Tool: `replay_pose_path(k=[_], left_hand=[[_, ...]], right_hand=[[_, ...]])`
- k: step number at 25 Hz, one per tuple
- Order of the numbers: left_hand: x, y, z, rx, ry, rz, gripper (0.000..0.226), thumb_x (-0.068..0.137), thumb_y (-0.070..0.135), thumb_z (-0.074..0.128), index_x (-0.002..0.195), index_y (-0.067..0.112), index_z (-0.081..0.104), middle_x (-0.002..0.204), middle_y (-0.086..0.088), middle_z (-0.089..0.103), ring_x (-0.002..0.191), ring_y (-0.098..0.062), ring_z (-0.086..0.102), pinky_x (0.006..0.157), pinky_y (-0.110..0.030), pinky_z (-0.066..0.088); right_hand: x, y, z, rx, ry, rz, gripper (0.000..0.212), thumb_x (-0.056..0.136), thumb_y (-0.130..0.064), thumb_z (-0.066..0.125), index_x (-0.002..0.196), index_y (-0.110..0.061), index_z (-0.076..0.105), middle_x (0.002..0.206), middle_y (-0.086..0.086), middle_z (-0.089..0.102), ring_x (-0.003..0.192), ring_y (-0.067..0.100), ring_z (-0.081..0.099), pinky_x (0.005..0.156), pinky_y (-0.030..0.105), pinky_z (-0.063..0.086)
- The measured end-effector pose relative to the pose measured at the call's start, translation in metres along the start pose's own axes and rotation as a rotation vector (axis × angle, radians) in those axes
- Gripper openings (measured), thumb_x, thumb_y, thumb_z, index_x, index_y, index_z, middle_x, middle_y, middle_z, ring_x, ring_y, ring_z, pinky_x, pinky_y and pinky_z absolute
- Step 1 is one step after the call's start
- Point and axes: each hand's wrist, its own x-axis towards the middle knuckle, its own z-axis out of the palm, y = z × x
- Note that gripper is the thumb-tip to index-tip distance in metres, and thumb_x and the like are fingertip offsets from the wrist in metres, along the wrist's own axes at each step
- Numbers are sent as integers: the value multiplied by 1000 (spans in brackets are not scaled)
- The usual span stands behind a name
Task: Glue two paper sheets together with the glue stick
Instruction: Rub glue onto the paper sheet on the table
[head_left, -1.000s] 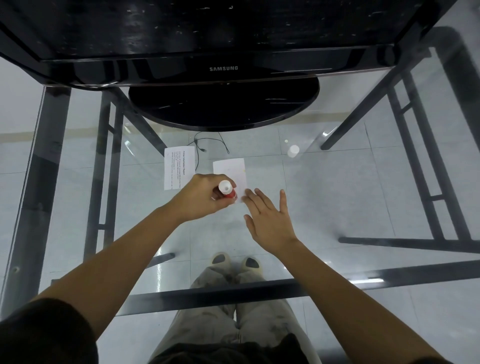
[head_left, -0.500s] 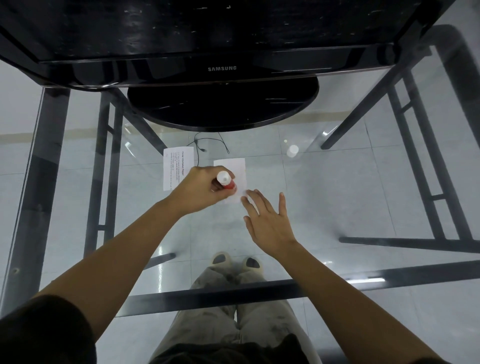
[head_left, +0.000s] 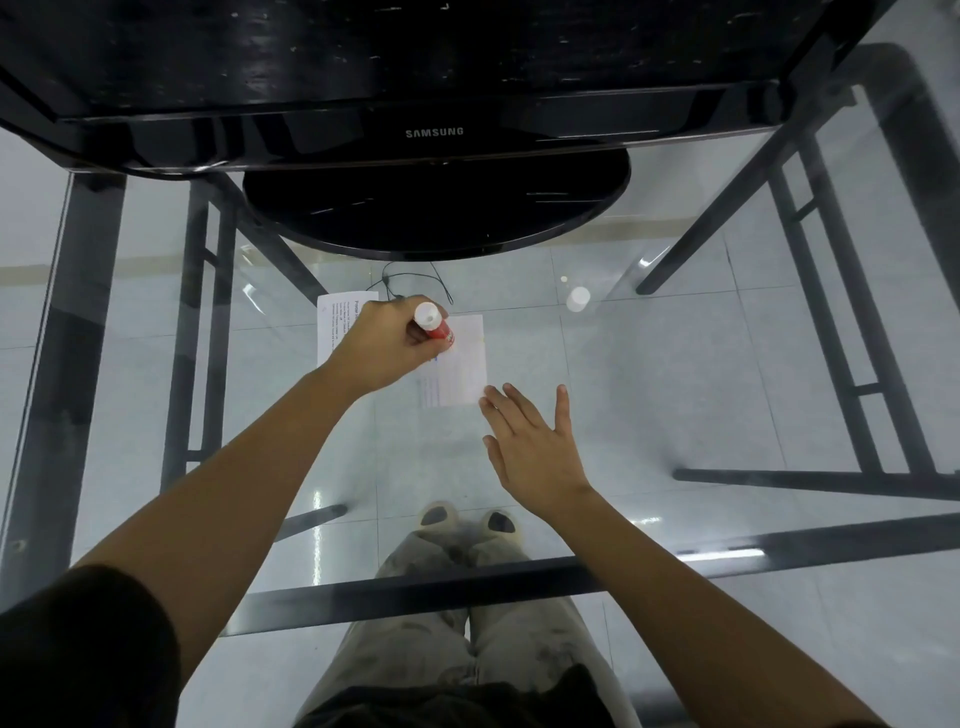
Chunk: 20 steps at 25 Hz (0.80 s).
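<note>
Two small paper sheets lie on the glass table. The blank sheet (head_left: 465, 358) is in the middle; a printed sheet (head_left: 332, 332) lies left of it, partly hidden by my left hand (head_left: 387, 345). That hand grips a red glue stick (head_left: 434, 325) with a white end, tilted, its lower tip on the blank sheet's upper left area. My right hand (head_left: 530, 441) lies flat with fingers spread, fingertips pressing the blank sheet's lower right corner.
A black Samsung monitor (head_left: 434, 132) on a round base (head_left: 436, 213) stands at the back. The white glue cap (head_left: 577, 299) sits on the glass to the right. A thin black cable (head_left: 410, 278) lies behind the sheets. The table's dark frame bar (head_left: 467, 587) runs along the near edge.
My left hand has slid the glue stick away from me and slightly left, up the blank sheet. My right hand has stayed on the sheet's near corner.
</note>
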Motion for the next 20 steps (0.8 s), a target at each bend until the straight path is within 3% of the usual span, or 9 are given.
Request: replay_pose_path(k=[5,8,10,14,17,20], left_hand=[[-11,12,11,24,-69,145,17,77,28,72,91,20,66,85,5,69,70,-2,59,65,-4,41],[-13,16,16,11,-121,138,16,77,26,72,91,22,66,85,6,69,69,4,58,66,-1,41],[-6,17,14,21,-117,137,16,77,24,72,91,22,65,84,5,69,70,0,59,65,-2,41],[14,17,5,102,-24,121,15,80,25,69,92,18,63,83,3,66,72,-11,58,61,-7,36],[11,20,10,80,36,127,16,79,23,69,91,13,64,83,-1,68,73,-15,61,66,-18,45],[-5,25,22,37,-17,202,16,76,20,71,90,13,66,81,-1,70,71,-13,62,68,-12,44]], right_hand=[[-1,-2,0,17,-6,7,52,99,-41,22,146,-20,16,156,1,16,144,19,8,103,55,-18],[-1,-1,3,87,0,-7,51,99,-37,24,146,-17,17,156,3,16,144,20,10,113,46,-2],[-1,-1,5,146,10,-20,50,100,-35,24,145,-15,17,156,4,16,144,21,11,114,37,7],[-2,0,7,196,12,-23,51,99,-35,25,146,-16,15,157,3,14,144,21,9,112,33,4],[-2,0,8,207,21,-24,51,100,-34,25,146,-15,16,156,3,15,144,20,10,112,32,6],[-2,0,9,211,32,-27,50,100,-33,26,146,-14,17,156,4,17,144,20,11,113,33,9]])
